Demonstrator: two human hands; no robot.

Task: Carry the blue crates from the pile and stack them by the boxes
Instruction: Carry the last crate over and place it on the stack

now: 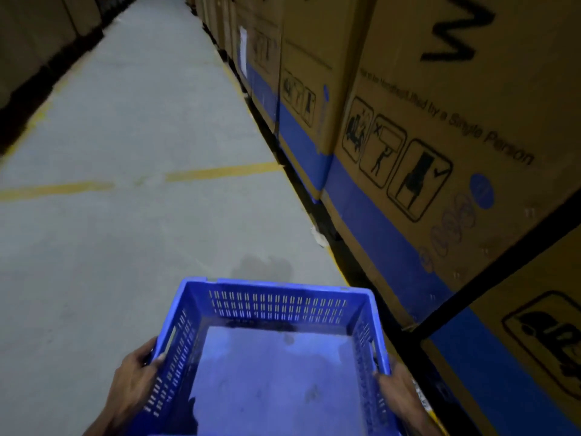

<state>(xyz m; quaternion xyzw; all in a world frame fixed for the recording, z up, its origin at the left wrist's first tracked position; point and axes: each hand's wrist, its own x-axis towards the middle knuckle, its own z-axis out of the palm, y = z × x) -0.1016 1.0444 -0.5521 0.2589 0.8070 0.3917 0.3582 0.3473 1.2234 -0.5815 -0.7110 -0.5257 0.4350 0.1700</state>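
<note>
An empty blue plastic crate [276, 306] with slotted walls is held out in front of me, low in the view. My left hand [136, 369] grips its left wall near the handle slot. On the opposite side, my right hand [397, 391] grips the right wall, thumb over the rim. The crate hangs above the grey floor, close beside the row of large cardboard boxes [424, 136] on the right.
A long aisle of grey concrete floor [132, 152] runs ahead, marked with yellow lines [220, 172]. Tall cardboard boxes with blue bands line the right side; more boxes [37, 36] line the far left. A dark stain lies on the floor just beyond the crate.
</note>
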